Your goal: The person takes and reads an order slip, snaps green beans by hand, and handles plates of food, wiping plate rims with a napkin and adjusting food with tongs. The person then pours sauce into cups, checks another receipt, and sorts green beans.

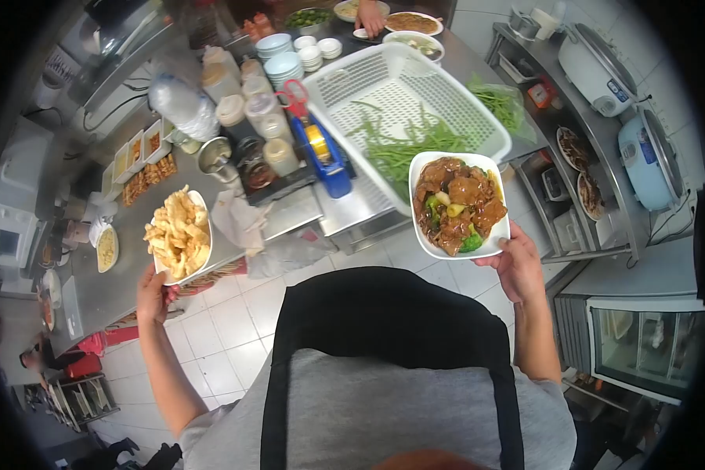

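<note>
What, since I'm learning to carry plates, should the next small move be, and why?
Probably draw the dish in the right hand slightly back, keeping it level: the sauced meat and broccoli reach its rim, and in this view the dish overlaps the white basket of long green vegetables, so drips might land there.

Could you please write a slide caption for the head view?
Left hand holding a dish of golden fried pieces; right hand, a square dish of glazed brown food with broccoli.
</note>
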### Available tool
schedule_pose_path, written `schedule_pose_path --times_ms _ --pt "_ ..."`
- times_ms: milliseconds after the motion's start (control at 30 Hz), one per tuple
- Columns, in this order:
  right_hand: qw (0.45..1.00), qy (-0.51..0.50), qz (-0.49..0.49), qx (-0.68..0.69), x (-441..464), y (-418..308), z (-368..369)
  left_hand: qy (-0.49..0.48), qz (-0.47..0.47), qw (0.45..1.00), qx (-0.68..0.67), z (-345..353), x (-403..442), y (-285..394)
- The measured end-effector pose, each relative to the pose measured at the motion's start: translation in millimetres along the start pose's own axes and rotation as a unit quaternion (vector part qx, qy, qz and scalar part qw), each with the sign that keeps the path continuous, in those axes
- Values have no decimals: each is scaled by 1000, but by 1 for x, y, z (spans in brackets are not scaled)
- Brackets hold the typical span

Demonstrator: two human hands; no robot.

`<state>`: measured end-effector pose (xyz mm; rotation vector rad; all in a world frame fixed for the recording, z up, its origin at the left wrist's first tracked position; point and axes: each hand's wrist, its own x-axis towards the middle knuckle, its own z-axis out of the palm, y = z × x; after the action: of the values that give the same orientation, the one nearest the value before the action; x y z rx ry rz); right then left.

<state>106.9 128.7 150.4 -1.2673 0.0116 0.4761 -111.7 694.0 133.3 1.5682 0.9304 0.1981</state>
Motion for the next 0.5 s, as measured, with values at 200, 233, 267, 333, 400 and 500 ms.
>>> schedule_pose_path --times_ms 200,233,267,333,400,500 --pt "999 34 -5 -9 -11 -35 -140 -68 2 997 -24 194 -54 73" --pt "999 42 -6 -8 -10 -41 -158 -82 5 996 -32 225 -53 83" --pt "999 52 -9 -7 -7 -47 -175 -114 10 993 -42 255 -46 92" --pt "998 68 -14 -4 3 -57 -209 -179 21 982 -62 311 -27 107" --pt "996 83 -19 -2 20 -68 -244 -222 39 972 -58 367 -3 121" --pt "997 72 -34 -14 63 -93 -290 -269 62 959 -59 453 43 143"
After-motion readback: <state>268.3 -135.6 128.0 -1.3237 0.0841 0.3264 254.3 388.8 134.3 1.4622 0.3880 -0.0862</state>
